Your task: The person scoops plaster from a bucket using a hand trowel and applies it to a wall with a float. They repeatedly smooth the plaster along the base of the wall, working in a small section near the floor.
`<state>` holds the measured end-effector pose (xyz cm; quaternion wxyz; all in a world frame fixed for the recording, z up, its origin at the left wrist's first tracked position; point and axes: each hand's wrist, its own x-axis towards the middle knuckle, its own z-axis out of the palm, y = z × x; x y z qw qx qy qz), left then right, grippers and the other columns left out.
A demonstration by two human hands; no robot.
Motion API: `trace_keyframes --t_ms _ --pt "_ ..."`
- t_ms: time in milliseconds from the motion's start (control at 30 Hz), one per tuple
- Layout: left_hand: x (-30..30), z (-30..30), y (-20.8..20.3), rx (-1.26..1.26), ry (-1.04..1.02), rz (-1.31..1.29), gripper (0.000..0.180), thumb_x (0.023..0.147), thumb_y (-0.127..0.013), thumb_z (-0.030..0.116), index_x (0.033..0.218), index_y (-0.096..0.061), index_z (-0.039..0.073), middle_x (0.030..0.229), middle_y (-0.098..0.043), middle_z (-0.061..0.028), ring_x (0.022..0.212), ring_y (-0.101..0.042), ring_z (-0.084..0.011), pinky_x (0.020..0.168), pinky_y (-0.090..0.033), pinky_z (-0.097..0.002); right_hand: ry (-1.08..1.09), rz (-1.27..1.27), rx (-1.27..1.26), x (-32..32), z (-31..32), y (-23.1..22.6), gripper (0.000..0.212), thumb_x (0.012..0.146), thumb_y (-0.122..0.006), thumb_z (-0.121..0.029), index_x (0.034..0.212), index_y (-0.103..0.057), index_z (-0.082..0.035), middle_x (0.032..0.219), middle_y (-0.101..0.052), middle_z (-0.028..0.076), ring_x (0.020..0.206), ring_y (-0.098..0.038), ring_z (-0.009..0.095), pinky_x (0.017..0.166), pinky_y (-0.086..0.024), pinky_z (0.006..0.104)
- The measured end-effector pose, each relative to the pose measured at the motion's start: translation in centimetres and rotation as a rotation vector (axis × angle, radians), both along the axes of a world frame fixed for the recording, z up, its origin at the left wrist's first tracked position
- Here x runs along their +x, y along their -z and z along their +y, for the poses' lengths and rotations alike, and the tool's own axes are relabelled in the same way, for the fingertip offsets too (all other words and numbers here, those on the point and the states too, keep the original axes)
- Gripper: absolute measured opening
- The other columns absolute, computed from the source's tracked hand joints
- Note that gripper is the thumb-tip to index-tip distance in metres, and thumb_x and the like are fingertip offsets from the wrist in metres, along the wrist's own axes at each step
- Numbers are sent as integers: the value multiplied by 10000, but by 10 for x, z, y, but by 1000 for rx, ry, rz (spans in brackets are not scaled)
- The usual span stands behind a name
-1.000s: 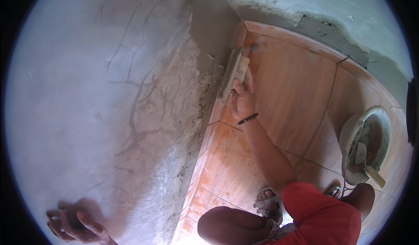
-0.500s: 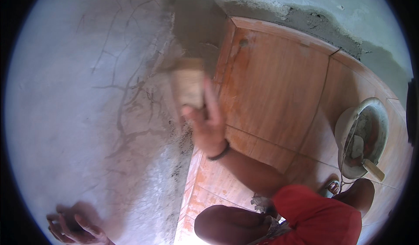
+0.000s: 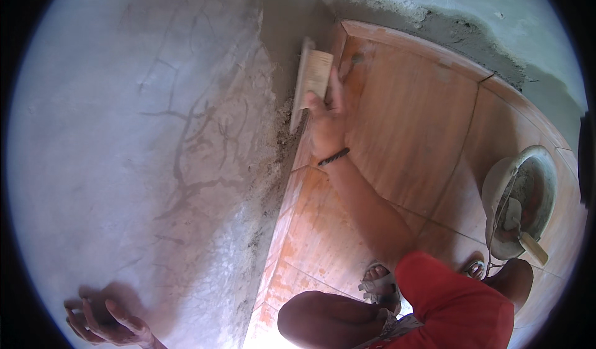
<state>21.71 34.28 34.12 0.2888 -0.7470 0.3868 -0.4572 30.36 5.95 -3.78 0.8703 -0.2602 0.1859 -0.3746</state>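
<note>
My right hand [image 3: 328,127] grips the wooden block handle of a plastering float [image 3: 315,76]. The float's thin flat plate stands nearly on edge along the foot of the wall, close to the fresh grey mortar band [image 3: 288,23]; whether it touches cannot be told. Dark crack-like lines branch over the pale wall [image 3: 112,181] to the left. Low on that wall is my left hand [image 3: 112,325], holding nothing, its fingers spread and curved beside their own shadow.
At the right a bucket [image 3: 492,190] holds grey mortar and a trowel with a wooden handle [image 3: 532,248]. Wood-look tiles [image 3: 403,119] cover the floor, edged by a tile skirting [image 3: 416,43]. My sandalled feet and bent knees are at the bottom.
My right hand has carried the float up and to the right, from over the wall face to the wall's foot near the corner. My left hand stays almost in place.
</note>
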Motion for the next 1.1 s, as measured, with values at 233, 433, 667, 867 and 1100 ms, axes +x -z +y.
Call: trace_keyframes --t_ms 233,433,667,867,1100 --pt "3 -6 3 -24 24 -1 382 930 -537 286 1173 -565 -7 1244 -527 -112 1284 -310 -280 1071 -236 -398 -74 -176 -452 -42 47 -59 661 923 -577 -231 1435 -248 26 1360 -438 201 1220 -475 254 1004 -417 351" --pt "2 13 -9 124 27 11 373 930 -535 276 1174 -567 -5 1243 -527 -117 1280 -310 -295 1069 -236 -412 -207 -397 399 -67 -14 3 692 892 -607 -134 1468 -224 -122 1359 -448 109 1182 -510 213 963 -479 339" --pt "2 -5 3 -26 22 19 382 921 -547 273 1178 -567 -9 1274 -495 -136 1287 -300 -290 1070 -233 -417 -166 -328 371 -19 -57 68 660 899 -599 -121 1460 -251 -128 1341 -469 39 1160 -500 185 981 -440 363" --pt "0 1 0 -33 -7 16 390 919 -553 271 1178 -564 -20 1304 -461 -145 1288 -302 -284 1071 -242 -415 -125 -166 306 14 -68 60 639 896 -601 -93 1449 -284 -128 1299 -498 37 1122 -516 171 961 -441 352" --pt "2 9 -4 33 -9 36 361 930 -545 251 1181 -561 -8 1219 -551 -135 1273 -341 -298 1063 -272 -401 34 58 39 33 -49 -12 661 876 -646 -111 1440 -304 -71 1229 -533 82 1026 -552 160 825 -508 291"
